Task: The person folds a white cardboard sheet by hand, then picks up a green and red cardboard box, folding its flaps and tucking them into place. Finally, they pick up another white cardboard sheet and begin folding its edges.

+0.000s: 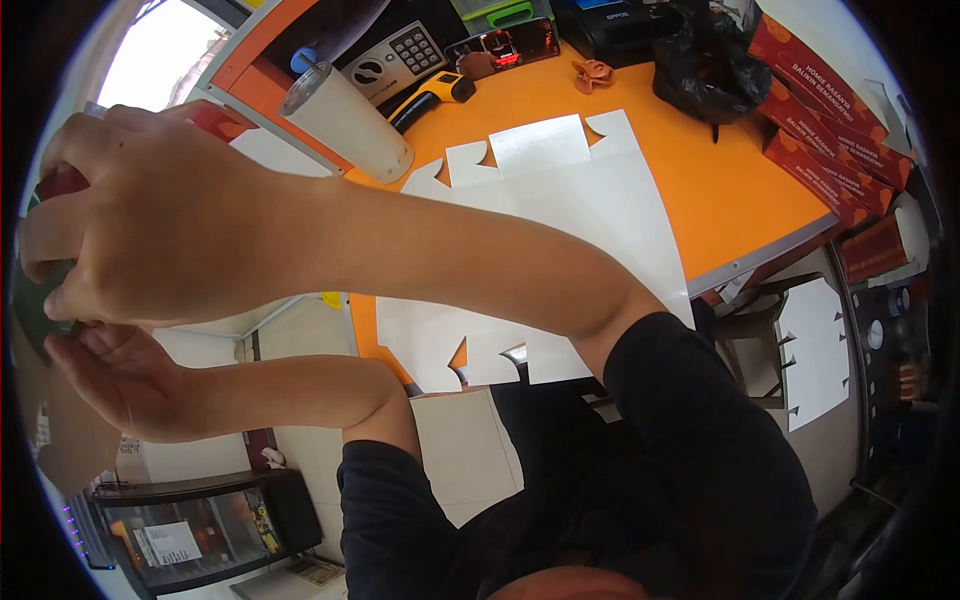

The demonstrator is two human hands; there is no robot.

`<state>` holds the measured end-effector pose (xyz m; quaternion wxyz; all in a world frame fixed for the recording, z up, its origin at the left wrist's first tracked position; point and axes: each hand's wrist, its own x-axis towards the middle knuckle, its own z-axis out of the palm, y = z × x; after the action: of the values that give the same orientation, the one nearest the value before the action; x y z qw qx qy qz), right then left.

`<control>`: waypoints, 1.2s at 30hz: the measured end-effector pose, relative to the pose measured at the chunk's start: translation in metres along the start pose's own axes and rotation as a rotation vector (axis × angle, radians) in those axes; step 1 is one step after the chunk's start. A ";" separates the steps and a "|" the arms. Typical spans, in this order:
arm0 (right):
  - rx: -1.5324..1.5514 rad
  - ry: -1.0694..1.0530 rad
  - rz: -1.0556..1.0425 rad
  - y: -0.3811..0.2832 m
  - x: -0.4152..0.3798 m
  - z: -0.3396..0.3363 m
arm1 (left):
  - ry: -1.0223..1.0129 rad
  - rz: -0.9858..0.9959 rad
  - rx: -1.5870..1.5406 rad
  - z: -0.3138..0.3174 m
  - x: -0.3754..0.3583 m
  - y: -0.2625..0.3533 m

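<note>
Both arms reach across to the far left edge of the view. My right hand (170,210) is the upper one, its fingers curled round a dark green object (40,305) that the view's edge partly cuts off; its kind does not show. Directly below, my left hand (125,385) has its fingers bent, its thumb against the green object's lower end. My right hand hides part of those fingers. Under my right forearm, a white die-cut cardboard sheet (585,210) with notched flaps lies flat on the orange table (715,215).
A whitish tumbler (345,120), a safe (395,60), a yellow-and-black device (435,97), a phone (505,48) and an orange claw clip (592,74) line the back. Right are a black plastic bag (710,75) and stacked red boxes (825,130). Another white sheet (815,350) rests lower right.
</note>
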<state>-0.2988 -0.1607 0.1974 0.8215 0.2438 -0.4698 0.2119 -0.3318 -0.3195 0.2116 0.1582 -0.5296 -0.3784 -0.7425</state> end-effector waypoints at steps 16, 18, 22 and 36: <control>0.215 -0.087 0.299 -0.002 0.000 -0.014 | 0.101 0.082 0.660 0.015 -0.025 0.017; 0.204 -0.125 0.313 0.000 0.004 -0.021 | 0.103 -0.036 0.846 0.032 -0.033 0.018; 0.228 -0.230 0.338 0.008 0.009 -0.025 | -0.035 -0.168 0.907 0.035 -0.038 0.019; 0.400 -0.651 0.409 0.024 0.025 -0.062 | -0.033 -0.185 0.914 0.025 -0.042 0.022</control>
<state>-0.2593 -0.1012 0.1966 0.5079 0.3543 -0.6927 0.3696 -0.2850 -0.3225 0.1864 0.3022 -0.3814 -0.7150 -0.5020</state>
